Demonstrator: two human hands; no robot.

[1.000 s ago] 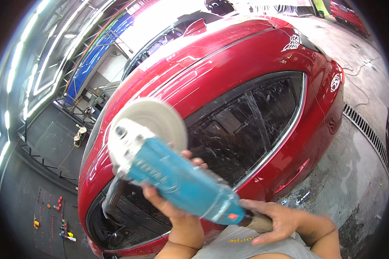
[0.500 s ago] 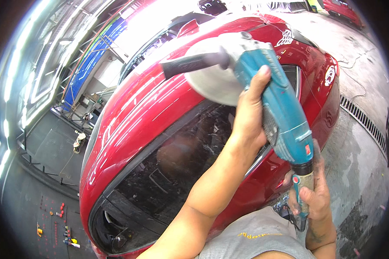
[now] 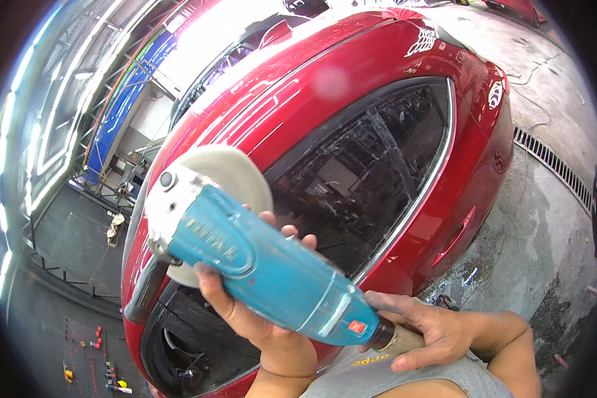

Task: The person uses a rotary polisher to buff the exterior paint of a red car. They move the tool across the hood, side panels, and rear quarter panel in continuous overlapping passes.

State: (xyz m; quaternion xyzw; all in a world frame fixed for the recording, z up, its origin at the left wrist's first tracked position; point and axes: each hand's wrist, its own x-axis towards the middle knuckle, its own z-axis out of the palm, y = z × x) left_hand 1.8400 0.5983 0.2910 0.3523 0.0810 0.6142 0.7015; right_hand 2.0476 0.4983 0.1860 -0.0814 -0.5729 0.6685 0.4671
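Note:
A teal power polisher [image 3: 272, 268] lies slantwise in front of me, its metal head to the left. My left hand [image 3: 255, 318] is wrapped round the body from below, thumb on the near side and fingertips showing past the far edge. At the rear end my right hand [image 3: 438, 331] is closed around the worn handle [image 3: 399, 341]. The round, pale polishing pad [image 3: 235, 172] sits behind the head, over the red car's [image 3: 351, 63] roof edge; whether it touches the paint I cannot tell. A black side handle [image 3: 146, 288] sticks out toward the lower left.
The car's side windows [image 3: 351, 179] carry smears and dust. A drain grate [image 3: 554, 169] crosses the wet grey floor at right. Small red and yellow items [image 3: 96, 345] are on the dark surface at lower left, and bright light strips [image 3: 3, 152] line the left side.
The polisher has swung from the upper right of the car's roof down to the left, toward me. Both hands have kept hold of it, and its side handle now points downward.

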